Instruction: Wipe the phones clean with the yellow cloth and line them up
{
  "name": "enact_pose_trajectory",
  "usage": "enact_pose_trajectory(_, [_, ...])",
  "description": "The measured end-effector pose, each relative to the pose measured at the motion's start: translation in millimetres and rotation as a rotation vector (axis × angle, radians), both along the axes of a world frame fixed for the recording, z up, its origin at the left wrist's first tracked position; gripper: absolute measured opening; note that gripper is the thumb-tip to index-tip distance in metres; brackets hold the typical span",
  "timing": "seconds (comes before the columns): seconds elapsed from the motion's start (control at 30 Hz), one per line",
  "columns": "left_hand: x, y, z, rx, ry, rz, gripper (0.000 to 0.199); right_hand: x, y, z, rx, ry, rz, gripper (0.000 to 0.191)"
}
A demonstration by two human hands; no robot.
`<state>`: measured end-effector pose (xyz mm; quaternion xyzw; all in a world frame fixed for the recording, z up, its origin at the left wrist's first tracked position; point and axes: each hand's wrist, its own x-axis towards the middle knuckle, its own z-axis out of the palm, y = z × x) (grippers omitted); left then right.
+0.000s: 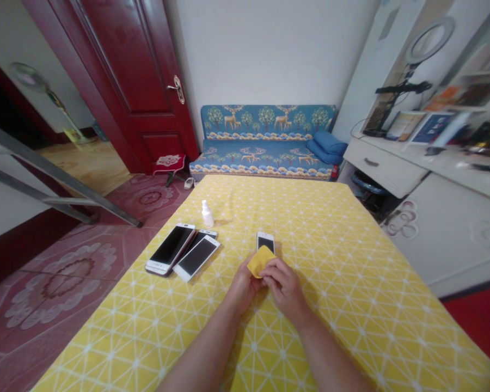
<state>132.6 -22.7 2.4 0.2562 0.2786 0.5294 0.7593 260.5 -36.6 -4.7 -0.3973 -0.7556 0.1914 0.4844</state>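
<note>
Yellow cloth (260, 262) spreads across the lower part of a small white phone (265, 241), whose upper end and a stretch of dark screen show past the fabric. A person's right hand (283, 280), to the near right of the phone, pinches the cloth's lower edge between thumb and bent fingers. The left hand (245, 280), to the near left of the phone, is set against the cloth; its fingertips are hidden, and whether they grip the phone's covered end cannot be told.

Around the phone spreads a yellow tablecloth (351, 305) crossed with white lines. Well to the phone's left, three more handsets lie close together: a large white-framed handset (171, 247), a slimmer white handset (197, 258) in front, and a partly hidden handset (209, 234) behind the two. A white bottle (207, 215) stands upright beyond them, to the far left of the phone.

Farther beyond the phone, against a pale wall, sits a blue sofa (265, 152) patterned with deer and trees. A red door (134, 81) rises to the phone's far left; a white cabinet (384, 169) bearing a ring light (449, 32) stands to its far right.
</note>
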Motion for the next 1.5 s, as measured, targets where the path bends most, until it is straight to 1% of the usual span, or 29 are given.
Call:
enact_pose_trajectory(0.13, [-1.0, -0.1, -0.1, 0.002, 0.000, -0.055, 0.027, 1.5, 3.1, -0.9, -0.035, 0.078, -0.041, 0.018])
enact_pose_trajectory(0.23, [-1.5, 0.9, -2.0, 0.009, 0.015, -0.077, 0.026, 2.4, 4.4, -1.0, -0.038, 0.071, -0.080, 0.016])
enact_pose_trajectory(0.33, [-1.2, 1.6, -4.2, 0.027, -0.006, -0.063, 0.025, 2.2, 3.4, -1.0, -0.021, 0.035, -0.033, 0.017])
enact_pose_trajectory(0.43, [-0.7, 0.9, -4.5, 0.032, -0.010, -0.052, 0.023, 1.3, 1.9, -2.4, 0.002, 0.015, -0.007, 0.021])
enact_pose_trajectory(0.57, [-1.2, -1.5, -1.5, 0.039, 0.034, -0.092, 0.023, 0.4, 1.9, -5.0, 0.004, 0.017, -0.057, 0.034])
enact_pose_trajectory(0.7, [-2.3, -4.6, 1.7, 0.070, 0.092, -0.176, 0.027, 2.9, 4.3, -4.9, 0.068, 0.078, -0.166, 0.037])
enact_pose_trajectory(0.87, [-2.9, -7.4, 5.3, 0.157, 0.162, -0.318, 0.043, 14.0, 13.2, -3.9, 0.068, 0.202, -0.386, 0.032])
enact_pose_trajectory(0.97, [-4.1, -7.8, 7.2, 0.161, 0.229, -0.342, 0.047, 20.7, 19.8, -3.6, 0.074, 0.274, -0.488, 0.029])
enact_pose_trajectory(1.03, [-5.4, -7.9, 8.3, 0.184, 0.280, -0.345, 0.050, 22.4, 21.3, -2.0, 0.094, 0.295, -0.504, 0.028])
enact_pose_trajectory(1.13, [-6.6, -7.6, 7.8, 0.239, 0.317, -0.367, 0.052, 19.7, 16.9, 2.1, 0.133, 0.263, -0.443, 0.027])
enact_pose_trajectory(1.2, [-6.0, -6.6, 4.4, 0.226, 0.296, -0.347, 0.045, 15.5, 11.2, 4.2, 0.141, 0.201, -0.338, 0.027])
enact_pose_trajectory(1.27, [-4.7, -5.0, -1.5, 0.188, 0.256, -0.297, 0.036, 11.3, 5.7, 5.0, 0.131, 0.140, -0.200, 0.027])
enact_pose_trajectory(1.37, [-3.1, -2.9, -9.8, 0.157, 0.242, -0.256, 0.037, 8.4, 0.7, 5.1, 0.125, 0.106, -0.050, 0.026])
enact_pose_trajectory(1.43, [-3.3, -2.9, -10.4, 0.161, 0.260, -0.256, 0.037, 9.0, 0.2, 5.6, 0.134, 0.092, -0.023, 0.027])
enact_pose_trajectory(1.5, [-4.5, -4.3, -5.2, 0.189, 0.284, -0.272, 0.035, 11.3, 1.7, 6.7, 0.147, 0.080, -0.062, 0.029])
